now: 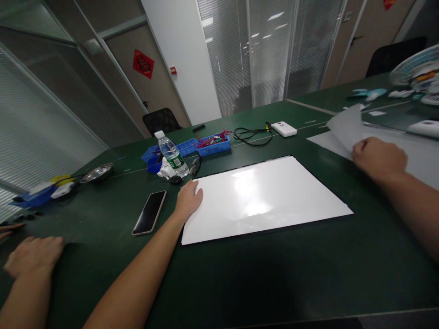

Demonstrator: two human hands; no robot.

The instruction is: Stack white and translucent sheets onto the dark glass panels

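A large white board (260, 196) with a thin black edge lies flat on the green table (240, 274). My left hand (188, 198) rests on its left edge, fingers curled over the rim and thumb on top. Out to the right, my right hand (379, 157) is closed in a fist on a thin grey sheet (346, 125), whose near corner is lifted off the table. That sheet belongs to a pale layer (421, 157) spread along the table's right side.
A black phone (150, 212) lies just left of my left hand. Behind it stand a water bottle (171, 155), blue trays (206, 144), a black cable (252, 135) and a white box (284, 129). Another person's hand (32, 256) rests at lower left.
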